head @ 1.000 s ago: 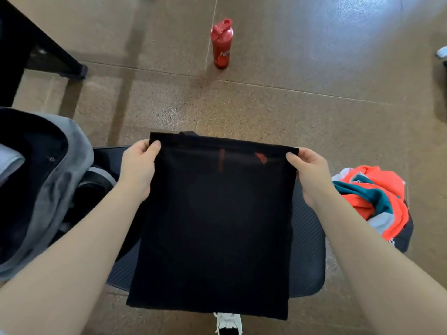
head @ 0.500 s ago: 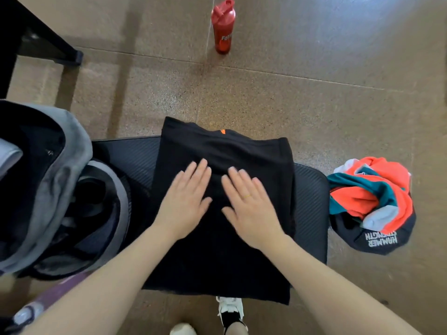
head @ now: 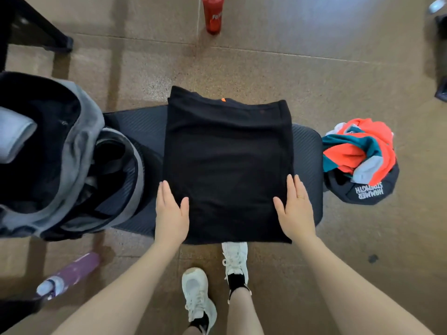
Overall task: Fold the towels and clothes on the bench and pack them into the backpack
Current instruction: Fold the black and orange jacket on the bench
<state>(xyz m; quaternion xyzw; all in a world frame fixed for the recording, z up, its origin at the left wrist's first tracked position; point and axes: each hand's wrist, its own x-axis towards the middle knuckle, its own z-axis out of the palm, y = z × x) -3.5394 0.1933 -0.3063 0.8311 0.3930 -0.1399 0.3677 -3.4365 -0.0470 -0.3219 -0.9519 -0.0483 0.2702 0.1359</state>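
Note:
A black garment (head: 227, 160) lies folded flat across the black padded bench (head: 135, 124), its far and near edges hanging past the pad. My left hand (head: 171, 211) rests flat with straight fingers on its near left edge. On the near right edge my right hand (head: 294, 209) lies flat the same way. The grey backpack (head: 79, 151) stands open at the bench's left end, with a pale folded item (head: 14, 136) inside. A crumpled orange, teal and grey garment (head: 358, 151) is heaped at the bench's right end.
A red bottle (head: 212, 15) stands on the brown floor beyond the bench. A purple bottle (head: 69, 274) lies on the floor at the near left. My white shoes (head: 234, 259) are under the bench's near edge. A black frame leg (head: 48, 35) sits at the far left.
The garment was held up by its top corners, then laid on the bench. My hands pressed its middle, then slid apart and toward me to its near side edges.

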